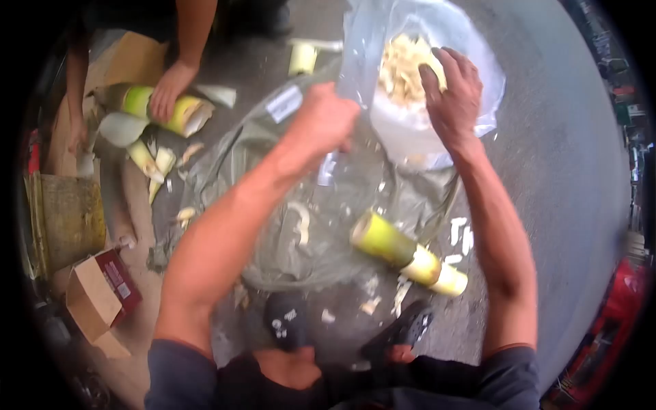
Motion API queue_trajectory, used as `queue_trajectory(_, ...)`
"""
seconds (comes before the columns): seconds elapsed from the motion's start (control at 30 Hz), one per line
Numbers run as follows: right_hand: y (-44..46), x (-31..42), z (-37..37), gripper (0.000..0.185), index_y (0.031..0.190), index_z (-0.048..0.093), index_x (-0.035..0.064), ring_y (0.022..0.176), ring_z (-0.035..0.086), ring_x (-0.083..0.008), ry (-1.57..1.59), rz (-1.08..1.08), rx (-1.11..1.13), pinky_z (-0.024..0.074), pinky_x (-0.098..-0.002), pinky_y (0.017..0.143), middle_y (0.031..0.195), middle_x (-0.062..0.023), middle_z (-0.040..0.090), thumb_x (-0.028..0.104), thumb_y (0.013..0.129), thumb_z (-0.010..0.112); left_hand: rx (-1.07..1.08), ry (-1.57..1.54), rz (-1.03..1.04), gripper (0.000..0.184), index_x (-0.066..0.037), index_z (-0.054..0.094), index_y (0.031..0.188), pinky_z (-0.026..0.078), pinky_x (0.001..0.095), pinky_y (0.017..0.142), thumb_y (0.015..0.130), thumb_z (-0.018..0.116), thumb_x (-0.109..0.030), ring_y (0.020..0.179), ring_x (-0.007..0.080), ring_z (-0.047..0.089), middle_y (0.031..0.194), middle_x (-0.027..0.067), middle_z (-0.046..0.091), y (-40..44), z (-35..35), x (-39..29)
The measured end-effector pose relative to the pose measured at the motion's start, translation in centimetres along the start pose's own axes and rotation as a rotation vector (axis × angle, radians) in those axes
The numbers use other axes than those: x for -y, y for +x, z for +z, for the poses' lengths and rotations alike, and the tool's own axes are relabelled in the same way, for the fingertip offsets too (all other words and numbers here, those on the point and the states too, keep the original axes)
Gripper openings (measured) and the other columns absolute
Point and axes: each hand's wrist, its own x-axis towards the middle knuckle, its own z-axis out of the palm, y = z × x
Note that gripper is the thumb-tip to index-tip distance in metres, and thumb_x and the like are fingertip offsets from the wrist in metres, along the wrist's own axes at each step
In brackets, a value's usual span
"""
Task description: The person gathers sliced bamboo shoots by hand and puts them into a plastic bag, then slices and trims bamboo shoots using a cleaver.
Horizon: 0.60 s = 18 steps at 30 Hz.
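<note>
A clear plastic bag (488,75) stands ahead of me with its mouth open, and pale sliced bamboo shoot (403,72) lies inside it. My left hand (324,116) is closed in a fist at the bag's left side, on what looks like a stretched fold of the plastic; the grip is blurred. Over the right part of the opening is my right hand (454,92), thumb and fingers apart, close above the slices. A partly peeled green bamboo shoot (393,242) lies on the ground sheet (273,256) between my arms, touched by neither hand.
At upper left another person's hand (174,89) rests on a green bamboo shoot (140,101), with peelings nearby. A cut piece (303,59) lies further back. An open cardboard box (92,294) sits at lower left. White scraps (458,232) lie near my right forearm.
</note>
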Motion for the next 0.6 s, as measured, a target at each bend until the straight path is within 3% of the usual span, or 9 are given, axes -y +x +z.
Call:
queue_trajectory(0.1, -9.1, 3.7, -7.1, 0.042, 0.116, 0.067, 0.0047, 0.095, 0.066, -0.0310, 0.232, -0.164, 0.425, 0.0519, -0.0405, 0.080, 0.107, -0.0144, 0.067, 0.019, 0.079, 0.079, -0.009, 0.085, 0.005, 0.012, 0.000, 0.056, 0.091, 0.042, 0.0299, 0.042, 0.088, 0.057, -0.011, 0.045, 0.0118, 0.050, 0.061, 0.0024, 0.053, -4.0, -4.0, 3.5)
queue_trajectory(0.17, -14.3, 6.9, -9.4, 0.045, 0.118, 0.065, 0.0057, 0.101, 0.064, -0.0309, 0.348, -0.167, 0.645, 0.0524, -0.0399, 0.083, 0.109, -0.0134, 0.066, 0.019, 0.078, 0.079, -0.030, 0.097, -0.067, 0.012, 0.000, 0.057, 0.092, 0.042, 0.0289, 0.042, 0.088, 0.058, -0.012, 0.046, 0.0114, 0.050, 0.062, 0.0027, 0.053, -7.1, -5.9, 5.6)
queue_trajectory(0.23, -18.2, 11.5, -8.8, 0.050, 0.122, 0.060, 0.0063, 0.102, 0.061, -0.0302, 0.384, -0.003, 0.786, 0.0507, -0.0413, 0.085, 0.113, -0.0120, 0.062, 0.019, 0.077, 0.078, -0.073, 0.057, -0.150, 0.012, 0.000, 0.057, 0.093, 0.042, 0.0279, 0.043, 0.089, 0.059, -0.012, 0.046, 0.0111, 0.051, 0.063, 0.0030, 0.054, -9.1, -7.3, 8.2)
queue_trajectory(0.3, -18.7, 16.3, -5.9, 0.062, 0.130, 0.054, 0.0061, 0.102, 0.059, -0.0298, 0.220, 0.016, 0.935, 0.0450, -0.0426, 0.089, 0.117, -0.0116, 0.058, 0.021, 0.075, 0.078, -0.114, 0.024, -0.194, 0.013, 0.000, 0.058, 0.095, 0.043, 0.0278, 0.044, 0.090, 0.059, -0.012, 0.047, 0.0108, 0.051, 0.062, 0.0029, 0.055, -10.0, -8.1, 8.8)
queue_trajectory(0.33, -18.4, 17.7, -4.6, 0.060, 0.129, 0.054, 0.0060, 0.104, 0.058, -0.0312, 0.314, 0.090, 0.891, 0.0421, -0.0430, 0.093, 0.118, -0.0138, 0.057, 0.021, 0.075, 0.077, -0.136, 0.002, -0.218, 0.014, 0.000, 0.059, 0.097, 0.043, 0.0282, 0.045, 0.091, 0.058, -0.012, 0.047, 0.0107, 0.051, 0.062, 0.0027, 0.055, -10.7, -8.2, 8.8)
queue_trajectory(0.43, -17.4, 22.1, -1.9, 0.072, 0.136, 0.049, 0.0083, 0.112, 0.055, -0.0337, 0.327, 0.103, 0.874, 0.0460, -0.0444, 0.092, 0.123, -0.0160, 0.054, 0.021, 0.073, 0.081, -0.190, -0.011, -0.227, 0.015, 0.001, 0.060, 0.099, 0.043, 0.0282, 0.046, 0.091, 0.058, -0.011, 0.048, 0.0102, 0.051, 0.062, 0.0018, 0.056, -12.2, -9.5, 8.6)
queue_trajectory(0.53, -18.7, 23.4, 0.4, 0.062, 0.130, 0.050, 0.0074, 0.110, 0.057, -0.0373, 0.335, 0.295, 1.104, 0.0530, -0.0462, 0.085, 0.114, -0.0177, 0.054, 0.017, 0.075, 0.078, -0.168, -0.007, -0.200, 0.015, 0.001, 0.061, 0.099, 0.043, 0.0274, 0.047, 0.091, 0.058, -0.011, 0.049, 0.0097, 0.052, 0.063, 0.0015, 0.057, -13.6, -10.7, 8.9)
queue_trajectory(0.6, -19.4, 23.5, 1.2, 0.056, 0.126, 0.051, 0.0074, 0.108, 0.058, -0.0389, 0.337, 0.309, 1.057, 0.0558, -0.0469, 0.080, 0.110, -0.0175, 0.053, 0.015, 0.076, 0.075, -0.159, -0.023, -0.182, 0.015, 0.001, 0.061, 0.099, 0.043, 0.0268, 0.047, 0.091, 0.059, -0.011, 0.049, 0.0092, 0.052, 0.063, 0.0014, 0.057, -13.8, -11.0, 9.0)
